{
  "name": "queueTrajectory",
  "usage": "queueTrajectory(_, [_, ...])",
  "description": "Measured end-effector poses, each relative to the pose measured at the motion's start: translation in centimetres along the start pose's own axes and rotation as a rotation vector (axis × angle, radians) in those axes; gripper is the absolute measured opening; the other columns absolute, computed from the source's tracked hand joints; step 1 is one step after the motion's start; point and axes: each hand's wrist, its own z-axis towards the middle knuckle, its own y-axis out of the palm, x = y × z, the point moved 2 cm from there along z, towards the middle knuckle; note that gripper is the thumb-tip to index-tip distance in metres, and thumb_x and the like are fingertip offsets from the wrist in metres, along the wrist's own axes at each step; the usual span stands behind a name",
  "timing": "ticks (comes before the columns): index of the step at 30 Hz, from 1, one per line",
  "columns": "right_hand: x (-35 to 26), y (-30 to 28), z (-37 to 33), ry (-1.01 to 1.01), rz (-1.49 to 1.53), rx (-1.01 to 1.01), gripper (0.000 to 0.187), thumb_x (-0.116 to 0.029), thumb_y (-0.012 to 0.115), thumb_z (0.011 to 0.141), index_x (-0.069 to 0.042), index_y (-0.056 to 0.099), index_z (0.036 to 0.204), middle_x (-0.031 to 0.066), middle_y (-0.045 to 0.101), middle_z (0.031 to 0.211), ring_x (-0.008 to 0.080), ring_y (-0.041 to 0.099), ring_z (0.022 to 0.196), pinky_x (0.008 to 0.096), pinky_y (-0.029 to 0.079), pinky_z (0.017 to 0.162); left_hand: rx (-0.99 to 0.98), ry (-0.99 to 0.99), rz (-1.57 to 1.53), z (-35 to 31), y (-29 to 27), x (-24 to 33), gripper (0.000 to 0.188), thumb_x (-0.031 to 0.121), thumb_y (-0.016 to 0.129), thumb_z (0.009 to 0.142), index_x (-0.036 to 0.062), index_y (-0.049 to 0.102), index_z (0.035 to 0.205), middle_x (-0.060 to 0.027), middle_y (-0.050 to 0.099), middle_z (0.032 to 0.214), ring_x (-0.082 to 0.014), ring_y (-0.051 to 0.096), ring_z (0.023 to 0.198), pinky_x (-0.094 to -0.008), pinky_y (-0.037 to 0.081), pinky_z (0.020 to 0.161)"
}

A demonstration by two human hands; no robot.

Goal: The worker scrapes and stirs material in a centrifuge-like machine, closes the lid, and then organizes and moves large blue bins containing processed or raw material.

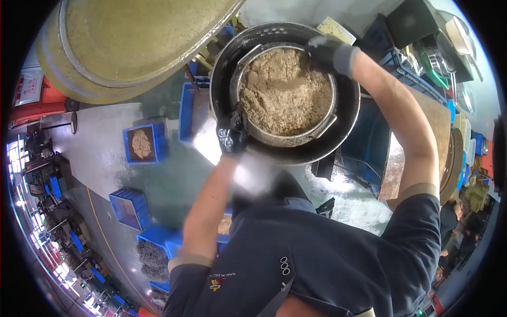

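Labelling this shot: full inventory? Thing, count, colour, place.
tub: 1, black, upper centre
metal pan: 1, grey, in tub
grainy material: 1 mass, tan-brown, in pan
round vessel: 1, yellow-green, upper left
crates: several, blue, mostly left
machinery: uncounted, mostly dark, far left
assorted gear: uncounted, mixed, right
co-workers: uncounted, dark-clothed, right edge
shirt: 1, dark, bottom
left hand: 1, black glove, pan's left edge
right hand: 1, black glove, pan's upper right

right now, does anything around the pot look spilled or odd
Nothing clearly spilled: the brown grains sit inside the metal pot. The green floor looks odd, with ragged pale patches; wear or residue, I can't tell which.
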Motion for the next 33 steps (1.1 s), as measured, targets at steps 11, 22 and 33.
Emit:
queueTrajectory(11, [-5.0,2.4,-7.0,-0.248,-0.664,0.182,0.010,-0.014,0.062,0.072,-0.013,0.069,0.079,0.0066,0.067,0.084,0.0256,0.064,0.083,0.0395,0.050,0.069,0.000,-0.066,0.049,0.2,0.2,-0.2,0.029,0.014,0.055,0.083,0.0074,0.061,0.111,-0.0179,0.065,0.092,-0.0359,0.062,0.082,-0.0427,0.049,0.074])
queueTrajectory(22, [-1.2,7.8,-5.8,-0.105,-0.596,0.084,0.015,-0.019,0.052,0.080,-0.017,0.067,0.083,0.0029,0.067,0.086,0.0238,0.064,0.087,0.0386,0.051,0.073,0.035,-0.067,0.064,0.2,1.7,-1.6,0.027,0.019,0.053,0.085,0.0079,0.062,0.108,-0.0205,0.063,0.096,-0.0361,0.061,0.085,-0.0420,0.049,0.076])
queueTrajectory(33, [-6.7,9.4,-0.6,-0.139,-0.061,-0.008,0.028,-0.024,0.056,0.083,-0.009,0.065,0.104,0.0124,0.066,0.099,0.0292,0.064,0.089,0.0391,0.050,0.078,-0.046,-0.101,0.062,-0.1,1.0,-0.8,0.029,0.019,0.055,0.084,0.0075,0.061,0.110,-0.0189,0.064,0.097,-0.0366,0.061,0.090,-0.0439,0.047,0.081])
